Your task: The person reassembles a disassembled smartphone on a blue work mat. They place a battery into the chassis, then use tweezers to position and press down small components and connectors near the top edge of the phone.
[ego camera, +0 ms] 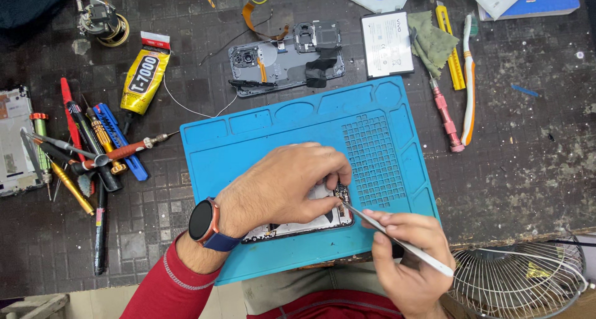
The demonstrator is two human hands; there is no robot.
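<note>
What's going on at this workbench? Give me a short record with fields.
Place: dark workbench with a blue mat
Left hand: presses down on an opened phone lying on the mat
Right hand: holds tweezers, tip at the phone's upper edge
Behind the mat: phone back cover, white battery
Left side: heap of screwdrivers, yellow glue tube
Lower right: wire fan guard
</note>
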